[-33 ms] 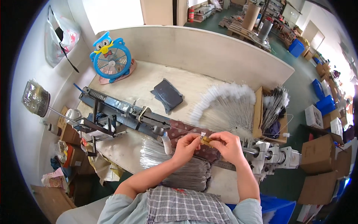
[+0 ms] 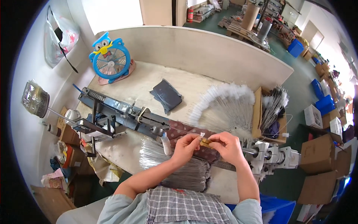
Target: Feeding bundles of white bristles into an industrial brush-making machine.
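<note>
Both my hands meet over a brown polka-dot cloth (image 2: 178,130) in the middle of the bench. Between their fingertips is a small brass-coloured block (image 2: 204,142). My left hand (image 2: 185,149) pinches its left end between thumb and fingers, and my right hand (image 2: 227,146) pinches the right end. A thin wire and a small white tip (image 2: 202,134) show just behind the block; whether they are joined to it I cannot tell. Below my left wrist lies a thick bundle of thin metal wires (image 2: 186,172). Close to that hand stands a white-wrapped handle (image 2: 166,144) on the machine.
A long metal machine (image 2: 123,112) crosses the bench, with a shaft and clamp unit (image 2: 274,155) at right. Behind are a blue fan (image 2: 112,63), a dark flat pad (image 2: 167,96), fanned white-tipped wire brushes (image 2: 227,102) and a cardboard box (image 2: 258,112) of brushes.
The brass-coloured block has turned slightly between my fingertips and shows more of its surface. Both hands stay almost in place.
</note>
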{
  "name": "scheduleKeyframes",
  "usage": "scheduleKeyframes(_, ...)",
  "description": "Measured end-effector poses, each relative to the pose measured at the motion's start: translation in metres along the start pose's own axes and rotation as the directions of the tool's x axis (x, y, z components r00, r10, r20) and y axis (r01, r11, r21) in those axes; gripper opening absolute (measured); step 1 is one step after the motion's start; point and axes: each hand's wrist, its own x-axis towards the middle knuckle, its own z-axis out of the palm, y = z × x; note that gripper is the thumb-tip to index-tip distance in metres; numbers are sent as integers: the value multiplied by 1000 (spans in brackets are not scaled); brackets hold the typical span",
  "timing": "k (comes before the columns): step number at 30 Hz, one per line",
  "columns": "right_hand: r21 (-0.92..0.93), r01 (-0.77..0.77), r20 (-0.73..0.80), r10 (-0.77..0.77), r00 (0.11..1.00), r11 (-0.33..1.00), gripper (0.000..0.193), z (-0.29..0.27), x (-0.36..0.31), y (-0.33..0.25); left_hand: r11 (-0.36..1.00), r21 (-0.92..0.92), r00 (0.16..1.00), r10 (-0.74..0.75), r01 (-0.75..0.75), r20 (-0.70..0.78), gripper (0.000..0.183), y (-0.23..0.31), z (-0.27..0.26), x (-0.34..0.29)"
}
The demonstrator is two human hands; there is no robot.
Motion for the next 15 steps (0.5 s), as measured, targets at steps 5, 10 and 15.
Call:
scheduleKeyframes(5, -251, 247, -27, -262, 965, 936, 16, 2, 8, -2, 999, 16, 965, 34, -31, -260, 14, 20, -14, -13)
scheduleKeyframes(10, -509, 357, -168, -497, 851, 783, 10, 41, 42, -15, 987, -158, 936, -80, 27, -344, 14, 37, -20, -13)
scheduleKeyframes(15, -398, 346, -34, -390, 920, 850, 11, 73, 60, -11, 966, -240, 949, -163, 97, -271, 16, 39, -23, -13)
